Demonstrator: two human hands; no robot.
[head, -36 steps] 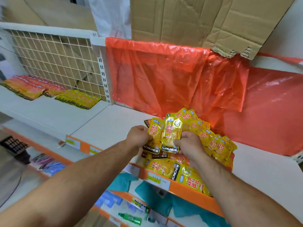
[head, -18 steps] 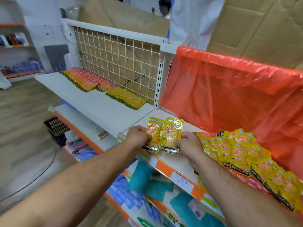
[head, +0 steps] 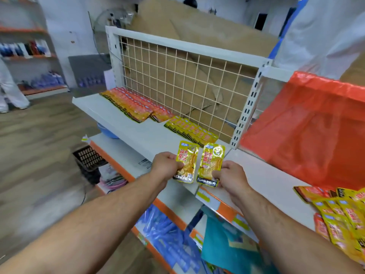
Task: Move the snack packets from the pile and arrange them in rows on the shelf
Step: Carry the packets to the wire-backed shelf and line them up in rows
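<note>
Now, left hand (head: 166, 165): my fingers grip a yellow KONCHEW packet (head: 186, 161).
Right hand (head: 231, 175): pinches a second packet (head: 211, 163), just beside.
Shelf (head: 138, 131): yellow packet row (head: 191, 131) behind.

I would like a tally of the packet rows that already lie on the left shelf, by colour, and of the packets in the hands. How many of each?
Orange rows: 2
Yellow row: 1
Held packets: 2, one pinched by the left hand, one by the right hand
Total: 3 rows and 2 held packets
</note>
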